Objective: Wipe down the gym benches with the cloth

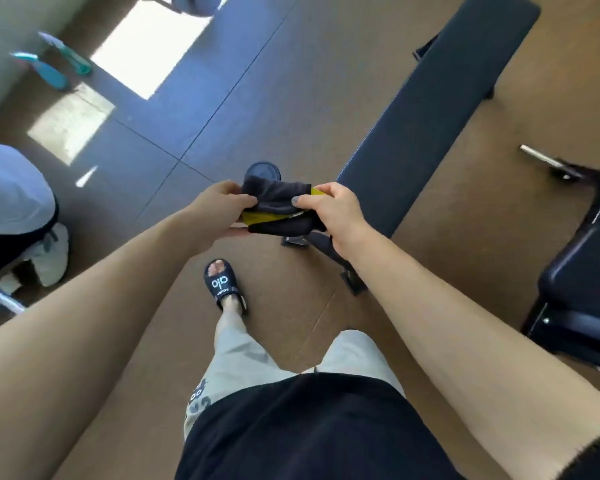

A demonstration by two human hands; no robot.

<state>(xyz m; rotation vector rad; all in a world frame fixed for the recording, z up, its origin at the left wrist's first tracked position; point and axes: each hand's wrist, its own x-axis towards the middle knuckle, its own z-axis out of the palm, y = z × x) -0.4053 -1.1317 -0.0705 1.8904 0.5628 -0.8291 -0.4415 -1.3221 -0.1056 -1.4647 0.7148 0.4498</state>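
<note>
- Flooring (pixel 125 341) fills most of what I see: brown matting near me, darker tiles farther off with bright patches of sunlight on them.
- Beyond my hands a long flat gym bench (pixel 430 109) with a dark padded top runs away to the upper right; its near end sits just behind the right hand, and its frame foot shows on the floor below.
- A second padded bench (pixel 582 271) on a black frame stands at the right edge, well apart from the first.
- At the left edge I see another person (pixel 11 199), only partly in view, in a light top and pale shoes.
- My own legs show below, in light shorts and a black slide sandal (pixel 226 285) planted on the brown matting.
- I hold the cloth (pixel 278 206), dark with a yellow side showing through the folds, bunched up in the air between both hands, in front of the near end of the long bench and not touching it.
- Left hand (pixel 219 209): fingers curled around the cloth's left end, thumb on top.
- Right hand (pixel 336 209): fingers closed on the cloth's right end, thumb pressed on top of the fabric.
- Two teal spray bottles (pixel 54 69) stand by the wall at the upper left, blurred.
</note>
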